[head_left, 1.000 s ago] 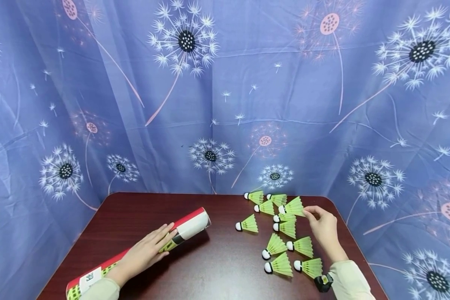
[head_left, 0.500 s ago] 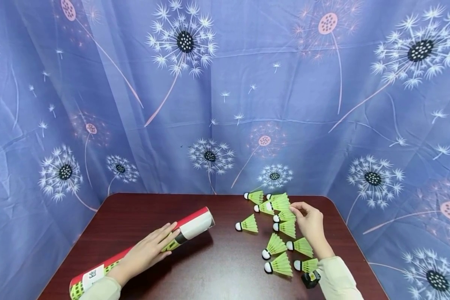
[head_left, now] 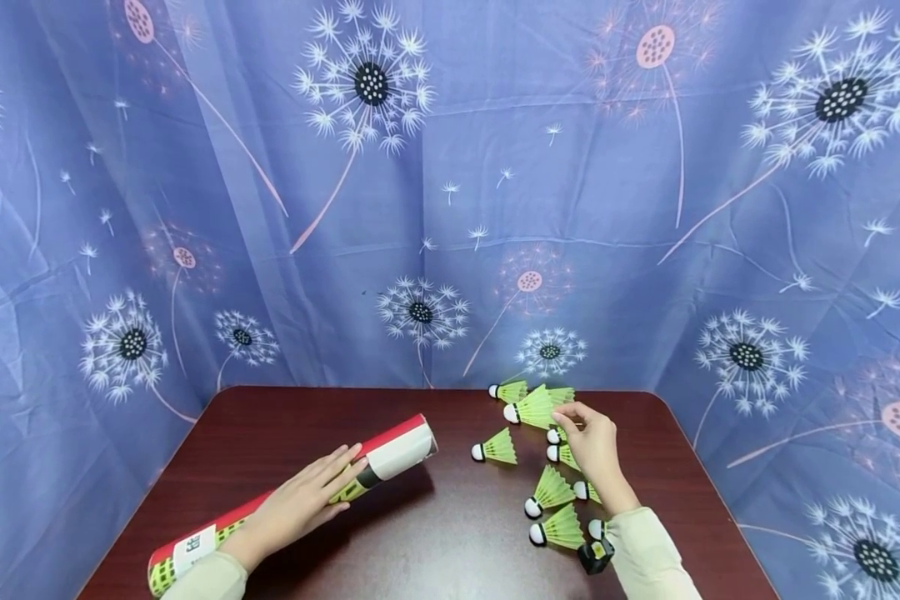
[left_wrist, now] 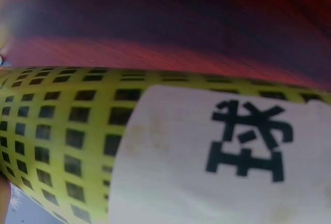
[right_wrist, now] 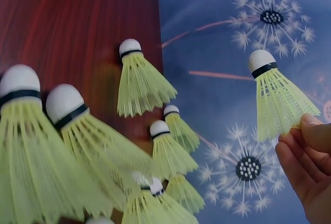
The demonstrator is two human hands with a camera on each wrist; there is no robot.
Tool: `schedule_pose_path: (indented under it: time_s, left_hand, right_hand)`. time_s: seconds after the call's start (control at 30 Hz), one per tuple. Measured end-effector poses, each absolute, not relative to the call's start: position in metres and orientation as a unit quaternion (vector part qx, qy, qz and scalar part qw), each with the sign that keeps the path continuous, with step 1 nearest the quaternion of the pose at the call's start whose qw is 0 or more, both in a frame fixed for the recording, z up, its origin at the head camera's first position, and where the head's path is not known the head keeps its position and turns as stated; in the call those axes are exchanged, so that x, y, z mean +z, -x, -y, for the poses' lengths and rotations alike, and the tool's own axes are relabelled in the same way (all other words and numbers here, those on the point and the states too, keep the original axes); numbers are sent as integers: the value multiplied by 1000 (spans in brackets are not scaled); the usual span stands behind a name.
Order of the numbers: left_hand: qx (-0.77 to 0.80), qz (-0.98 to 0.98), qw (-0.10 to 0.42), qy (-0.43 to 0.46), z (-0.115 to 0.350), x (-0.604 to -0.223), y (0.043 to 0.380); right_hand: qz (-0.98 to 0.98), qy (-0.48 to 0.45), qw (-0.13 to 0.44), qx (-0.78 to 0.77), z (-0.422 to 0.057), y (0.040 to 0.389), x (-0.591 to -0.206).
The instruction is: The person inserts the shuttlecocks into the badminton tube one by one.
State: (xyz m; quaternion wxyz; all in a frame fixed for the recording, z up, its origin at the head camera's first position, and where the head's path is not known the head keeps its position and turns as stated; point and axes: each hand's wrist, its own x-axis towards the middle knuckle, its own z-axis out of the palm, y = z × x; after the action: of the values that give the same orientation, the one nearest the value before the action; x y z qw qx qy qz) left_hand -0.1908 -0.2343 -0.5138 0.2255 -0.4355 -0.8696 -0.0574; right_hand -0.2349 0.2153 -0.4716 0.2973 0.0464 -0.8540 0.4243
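My left hand (head_left: 296, 504) grips a shuttlecock tube (head_left: 401, 450) at the left of the table; its red-and-white end points toward the right and stands above its shadow. Close up, the left wrist view shows the tube's yellow grid pattern and white label (left_wrist: 165, 146). With thumb and fingertips, my right hand (head_left: 592, 442) pinches the skirt edge of a yellow shuttlecock (head_left: 534, 408), its white cork pointing left. In the right wrist view that shuttlecock (right_wrist: 279, 100) appears against the curtain, off the table. It partly covers others behind it in the head view.
Several loose shuttlecocks lie at the table's right, among them a lone one (head_left: 498, 448) left of the group and two nearer ones (head_left: 549, 492). A dark wood table (head_left: 450, 533) ends at a blue dandelion curtain (head_left: 465, 192). A small black device (head_left: 596, 554) sits at my right wrist.
My right hand has moved left with the pinched shuttlecock, passing over the ones at the back. The tube has shifted slightly right with my left hand.
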Motion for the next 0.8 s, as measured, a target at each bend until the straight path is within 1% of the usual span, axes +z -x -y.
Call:
schedule_pose_path:
  time_s: [0.17, 0.3, 0.67, 0.8]
  left_hand:
    - [-52, 873, 217, 433, 231, -511, 192]
    - [-54, 872, 219, 435, 230, -511, 192]
    - [-80, 850, 249, 457, 229, -513, 191]
    - [-76, 846, 259, 459, 228, -512, 191]
  right_hand:
    - [843, -67, 301, 440, -201, 238, -473]
    - [840, -79, 290, 451, -190, 242, -476]
    - [825, -119, 250, 492, -157, 238, -484]
    - [825, -136, 250, 489, -148, 237, -488]
